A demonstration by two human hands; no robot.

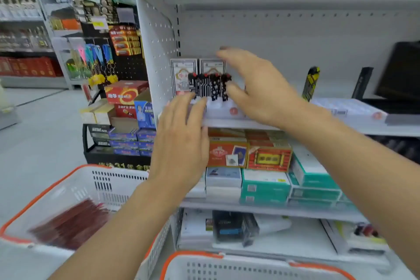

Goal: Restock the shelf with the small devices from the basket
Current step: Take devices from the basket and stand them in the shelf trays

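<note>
Both my hands were up at the shelf (238, 123), head cam looking fwd and down. Left hand (181, 141) was flat, fingers straight and together, tips at the shelf's front lip just below the devices (210, 86); it gripped nothing. Right hand (256, 88) was spread wide, fingers fanned, thumb just beside the right end of the devices. Motion blur meant I couldn't tell if thumb was touching; nothing was clamped in it.

The devices stood upright in a short row near the shelf's left end: dark bodies w/ white patterning and red tops, approx. four or five, blur made the count unsure. Right behind them were two white boxes (197, 70), side by side, against the back panel. Further right on the same shelf a yellow-black stick (311, 83) leaned on the back panel, well apart from the row.

Next level down held red card boxes (228, 152) and teal cartons (264, 185), stacked.

Basket (75, 191), white w/ orange rim, sat bottom left under my left forearm; inside was a blurred red bundle (72, 223), too smeared to ID. A 2nd basket's rim (204, 257) showed at the bottom edge, centre.
</note>
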